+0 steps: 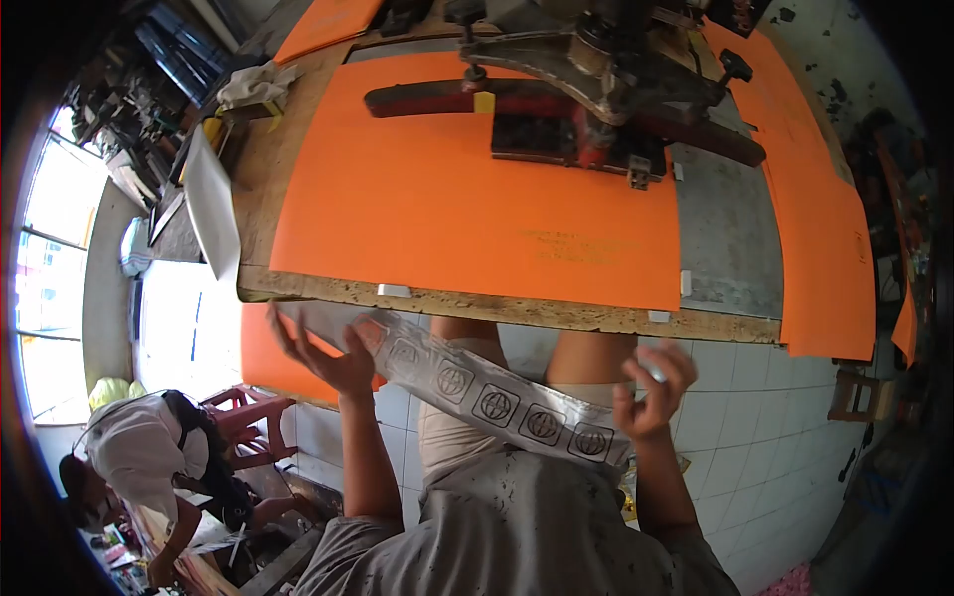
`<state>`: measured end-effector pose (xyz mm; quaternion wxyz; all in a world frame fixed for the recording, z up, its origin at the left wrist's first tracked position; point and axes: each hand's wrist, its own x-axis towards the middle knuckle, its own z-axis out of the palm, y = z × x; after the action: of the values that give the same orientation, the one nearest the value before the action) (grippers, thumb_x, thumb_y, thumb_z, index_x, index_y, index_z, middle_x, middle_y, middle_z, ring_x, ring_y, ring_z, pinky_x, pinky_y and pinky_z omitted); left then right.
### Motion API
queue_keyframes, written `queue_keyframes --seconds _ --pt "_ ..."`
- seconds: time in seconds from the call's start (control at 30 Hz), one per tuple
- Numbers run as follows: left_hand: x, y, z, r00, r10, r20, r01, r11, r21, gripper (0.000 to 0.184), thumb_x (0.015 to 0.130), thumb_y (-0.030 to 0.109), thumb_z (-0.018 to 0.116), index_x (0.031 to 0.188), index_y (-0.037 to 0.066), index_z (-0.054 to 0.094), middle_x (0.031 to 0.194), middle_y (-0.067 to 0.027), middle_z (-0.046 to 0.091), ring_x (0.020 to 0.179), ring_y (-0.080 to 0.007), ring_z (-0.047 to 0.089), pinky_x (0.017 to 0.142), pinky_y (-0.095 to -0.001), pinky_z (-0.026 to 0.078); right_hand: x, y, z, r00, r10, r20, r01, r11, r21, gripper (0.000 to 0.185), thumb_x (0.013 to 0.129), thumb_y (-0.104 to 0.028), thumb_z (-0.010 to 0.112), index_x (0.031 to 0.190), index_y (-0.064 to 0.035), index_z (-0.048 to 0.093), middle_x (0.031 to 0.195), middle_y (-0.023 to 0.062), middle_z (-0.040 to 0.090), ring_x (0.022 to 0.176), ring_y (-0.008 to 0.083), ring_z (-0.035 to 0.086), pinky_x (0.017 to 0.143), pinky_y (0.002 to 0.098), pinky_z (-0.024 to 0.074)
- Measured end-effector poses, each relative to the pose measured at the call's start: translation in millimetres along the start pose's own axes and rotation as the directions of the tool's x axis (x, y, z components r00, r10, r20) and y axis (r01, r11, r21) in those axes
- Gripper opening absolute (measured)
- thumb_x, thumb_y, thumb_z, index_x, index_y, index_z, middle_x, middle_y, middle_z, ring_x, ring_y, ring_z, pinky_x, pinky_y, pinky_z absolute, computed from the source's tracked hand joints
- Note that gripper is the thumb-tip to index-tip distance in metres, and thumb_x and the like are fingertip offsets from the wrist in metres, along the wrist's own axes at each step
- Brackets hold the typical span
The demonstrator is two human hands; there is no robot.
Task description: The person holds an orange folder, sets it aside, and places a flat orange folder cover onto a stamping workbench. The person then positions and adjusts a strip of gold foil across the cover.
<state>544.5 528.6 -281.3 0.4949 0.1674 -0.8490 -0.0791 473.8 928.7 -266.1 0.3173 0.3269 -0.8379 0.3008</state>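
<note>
A silvery foil strip (496,404) marked with a row of dark globe-in-square figures slants across my lap, below the table edge. My left hand (333,360) is at its upper left end, with fingers spread and the thumb close to the foil; whether they touch I cannot tell. My right hand (656,390) is raised by the strip's lower right end, its fingers loosely curled and apart from the thumb. A pale spot shows among those fingers, too small to name. In front of me, a large orange sheet (427,199) with faint print lies under the press (586,129).
The wooden table edge (517,310) carries small white stops. More orange sheets (825,228) lie at the right, and another orange sheet (278,353) is below the left corner. A person (149,437) bends over work at lower left, near a red stool (248,422).
</note>
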Motion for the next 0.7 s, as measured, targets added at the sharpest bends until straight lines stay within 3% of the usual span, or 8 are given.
queue_keyframes --seconds 0.1,0.17,0.23,0.3,0.33,0.43,0.53,0.7 --pt "-26 -36 -1 0.924 -0.358 -0.133 0.379 0.901 0.209 0.076 0.097 0.039 0.067 0.152 0.0 0.031 0.16 -0.0276 0.025 0.15 -0.04 0.025 0.12 -0.0559 0.024 3 -38 31 0.878 0.132 0.46 -0.284 0.917 0.279 0.031 0.084 -0.019 0.078 0.111 -0.0056 0.068 0.113 0.0111 0.066 0.104 0.0322 0.063 0.094 0.0423 0.0491" --pt "-69 -82 13 0.743 -0.667 -0.053 0.669 0.738 0.092 0.074 0.097 0.033 0.069 0.151 -0.001 0.032 0.152 -0.0263 0.039 0.139 -0.0332 0.042 0.111 -0.0478 0.037 -13 -51 54 0.784 -0.008 0.621 -0.257 0.906 0.336 0.042 0.085 -0.034 0.078 0.114 -0.0058 0.068 0.112 0.0098 0.065 0.106 0.0306 0.061 0.096 0.0428 0.0476" --pt "-71 -101 6 0.548 -0.823 0.149 0.835 0.548 -0.043 0.072 0.095 0.026 0.072 0.149 -0.002 0.034 0.141 -0.0238 0.05 0.126 -0.0275 0.054 0.102 -0.0407 0.046 -18 -68 59 0.7 -0.176 0.692 -0.186 0.891 0.414 0.047 0.085 -0.041 0.077 0.117 -0.0069 0.068 0.113 0.0102 0.063 0.108 0.0297 0.06 0.096 0.0419 0.047" --pt "-72 -116 -9 0.399 -0.803 0.443 0.917 0.365 -0.164 0.07 0.093 0.02 0.075 0.146 -0.005 0.037 0.129 -0.02 0.059 0.114 -0.0229 0.062 0.094 -0.0347 0.051 -33 -84 67 0.623 -0.239 0.745 -0.143 0.901 0.409 0.042 0.086 -0.039 0.075 0.111 -0.0061 0.069 0.108 0.0088 0.063 0.108 0.0293 0.06 0.098 0.0432 0.0459" --pt "-74 -122 -10 0.509 -0.77 0.386 0.859 0.42 -0.294 0.058 0.095 0.011 0.071 0.142 -0.007 0.041 0.111 -0.0139 0.066 0.091 -0.0185 0.067 0.08 -0.03 0.053 -41 -88 71 0.586 -0.265 0.766 -0.118 0.907 0.404 0.04 0.086 -0.039 0.074 0.108 -0.0057 0.07 0.105 0.0082 0.063 0.108 0.029 0.06 0.099 0.0438 0.0454" --pt "-61 -112 -37 0.613 -0.742 0.271 0.782 0.524 -0.337 0.053 0.096 0.008 0.068 0.141 -0.007 0.043 0.111 -0.0141 0.066 0.093 -0.0199 0.068 0.08 -0.0304 0.054 -66 -92 76 0.488 -0.248 0.837 -0.134 0.926 0.353 0.031 0.085 -0.033 0.074 0.101 -0.0069 0.07 0.106 0.0074 0.064 0.107 0.028 0.062 0.095 0.0421 0.0479" --pt "-28 -82 -65 0.676 -0.716 0.175 0.718 0.586 -0.376 0.052 0.098 0.006 0.064 0.143 -0.006 0.042 0.118 -0.0163 0.065 0.101 -0.021 0.068 0.08 -0.0294 0.055 -80 -87 74 0.501 -0.279 0.819 -0.148 0.905 0.399 0.024 0.087 -0.028 0.071 0.1 -0.0075 0.07 0.103 0.0079 0.065 0.104 0.0274 0.064 0.093 0.0418 0.0496" --pt "21 -41 -102 0.707 -0.693 0.142 0.665 0.582 -0.467 0.057 0.098 0.004 0.061 0.149 -0.004 0.037 0.127 -0.0188 0.064 0.108 -0.0213 0.066 0.09 -0.0328 0.054 3 -78 0 0.584 -0.145 0.798 -0.439 0.771 0.462 0.015 0.091 -0.017 0.069 0.099 -0.0043 0.068 0.096 0.0105 0.066 0.091 0.0276 0.067 0.082 0.039 0.0539"
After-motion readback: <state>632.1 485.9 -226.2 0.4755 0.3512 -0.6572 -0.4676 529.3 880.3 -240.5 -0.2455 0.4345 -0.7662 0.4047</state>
